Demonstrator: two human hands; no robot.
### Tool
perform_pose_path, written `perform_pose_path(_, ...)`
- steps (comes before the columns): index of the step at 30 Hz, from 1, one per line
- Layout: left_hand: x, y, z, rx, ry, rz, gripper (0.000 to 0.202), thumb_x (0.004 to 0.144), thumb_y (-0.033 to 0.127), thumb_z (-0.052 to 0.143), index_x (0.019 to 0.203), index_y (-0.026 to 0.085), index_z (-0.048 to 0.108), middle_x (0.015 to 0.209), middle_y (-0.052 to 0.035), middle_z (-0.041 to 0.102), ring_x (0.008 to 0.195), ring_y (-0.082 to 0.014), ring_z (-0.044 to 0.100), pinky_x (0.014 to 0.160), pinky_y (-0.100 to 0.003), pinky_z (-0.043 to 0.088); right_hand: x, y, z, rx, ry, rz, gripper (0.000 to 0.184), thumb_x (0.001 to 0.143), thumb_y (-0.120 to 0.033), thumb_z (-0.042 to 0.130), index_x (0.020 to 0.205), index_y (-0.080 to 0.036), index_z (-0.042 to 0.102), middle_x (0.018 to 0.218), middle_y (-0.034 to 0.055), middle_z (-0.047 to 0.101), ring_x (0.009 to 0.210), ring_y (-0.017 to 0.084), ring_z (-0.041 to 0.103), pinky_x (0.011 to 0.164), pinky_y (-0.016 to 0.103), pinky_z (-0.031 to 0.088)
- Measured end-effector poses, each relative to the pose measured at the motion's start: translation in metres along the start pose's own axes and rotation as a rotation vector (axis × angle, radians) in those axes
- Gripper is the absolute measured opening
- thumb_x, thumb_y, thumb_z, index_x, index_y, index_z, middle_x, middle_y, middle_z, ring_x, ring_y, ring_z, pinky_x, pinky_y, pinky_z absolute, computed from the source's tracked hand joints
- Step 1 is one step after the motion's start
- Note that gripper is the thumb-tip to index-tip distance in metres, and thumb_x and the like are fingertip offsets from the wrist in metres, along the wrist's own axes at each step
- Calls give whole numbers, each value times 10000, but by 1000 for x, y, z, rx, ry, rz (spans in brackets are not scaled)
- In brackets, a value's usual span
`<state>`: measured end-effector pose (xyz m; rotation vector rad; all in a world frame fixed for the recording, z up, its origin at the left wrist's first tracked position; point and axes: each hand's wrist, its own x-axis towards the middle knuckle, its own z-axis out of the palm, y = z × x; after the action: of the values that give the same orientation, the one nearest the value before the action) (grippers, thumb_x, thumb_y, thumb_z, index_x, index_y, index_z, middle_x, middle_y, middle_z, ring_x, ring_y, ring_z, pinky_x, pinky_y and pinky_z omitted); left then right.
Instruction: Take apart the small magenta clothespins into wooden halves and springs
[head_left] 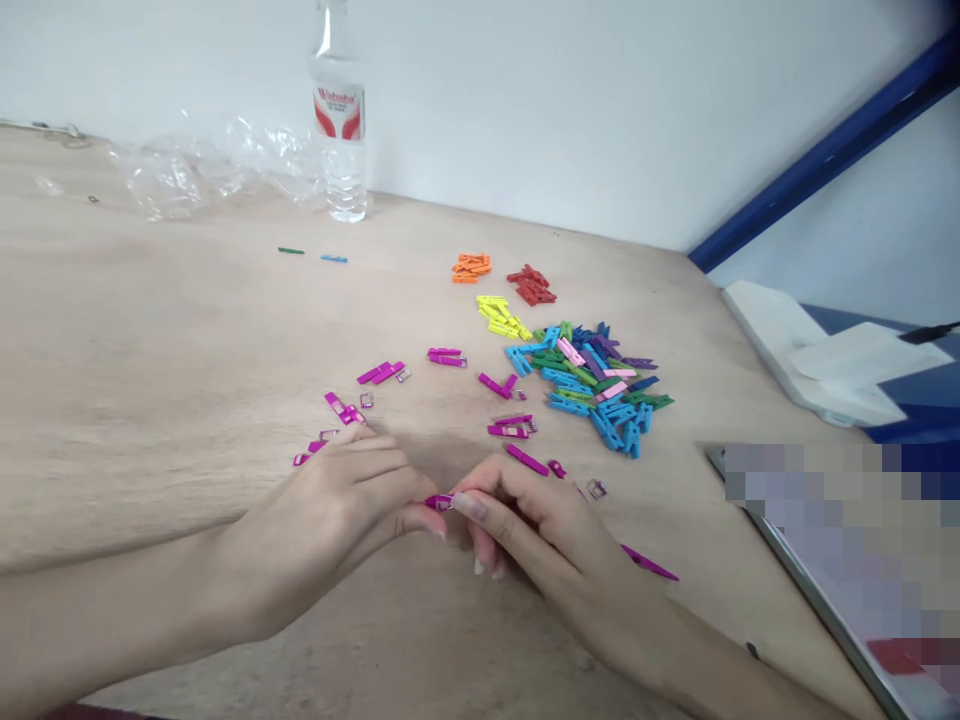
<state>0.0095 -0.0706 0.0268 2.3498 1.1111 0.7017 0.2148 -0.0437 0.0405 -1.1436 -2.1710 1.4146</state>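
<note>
My left hand (341,510) and my right hand (525,520) meet low in the middle of the wooden table (150,340), both pinched on one small magenta clothespin (438,501). Loose magenta clothespin halves (380,373) and small metal springs (596,489) lie scattered just beyond my fingers. Another magenta half (649,564) lies by my right wrist. Further right sits a mixed pile of blue, green, pink and purple clothespins (600,385).
Small sorted heaps of yellow (501,315), orange (471,266) and red clothespins (531,285) lie behind the pile. A clear water bottle (339,120) and crumpled clear plastic (195,170) stand by the wall. White foam pieces (817,360) and a flat panel (825,600) sit at right.
</note>
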Motion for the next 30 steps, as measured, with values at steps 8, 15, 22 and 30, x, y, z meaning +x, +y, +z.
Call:
perform_pose_path(8, -6, 0, -11, 2, 4, -12, 106, 901, 253, 544, 1000, 213, 553, 936, -4, 579, 862, -137, 552, 744, -249, 454, 2, -9, -10, 169, -66, 72, 264, 937, -339, 458, 737, -177, 517, 579, -50, 515, 515, 70, 466, 506, 196, 375)
perform_pose_path(15, -10, 2, -4, -34, -16, -95, 71, 894, 248, 551, 850, 193, 540, 788, 23, 571, 691, -100, 545, 616, -218, 454, 2, -8, -12, 127, -109, 83, 270, 920, -337, 491, 703, -177, 506, 594, -55, 514, 551, 67, 479, 521, 190, 358)
perform_pose_path(22, -4, 2, -9, -212, -83, -63, 46, 875, 235, 590, 890, 207, 557, 826, 52, 636, 735, -76, 595, 664, -179, 470, -1, -9, -8, 69, -83, 41, 256, 932, -331, 473, 730, -180, 520, 606, -53, 524, 560, 71, 477, 527, 192, 358)
perform_pose_path(30, -3, 7, -8, -283, -73, -190, 166, 794, 324, 676, 821, 199, 569, 680, 61, 588, 568, -80, 534, 513, -181, 413, 0, -9, -5, 8, -97, -16, 270, 927, -333, 480, 725, -176, 566, 609, -47, 541, 560, 72, 482, 518, 191, 365)
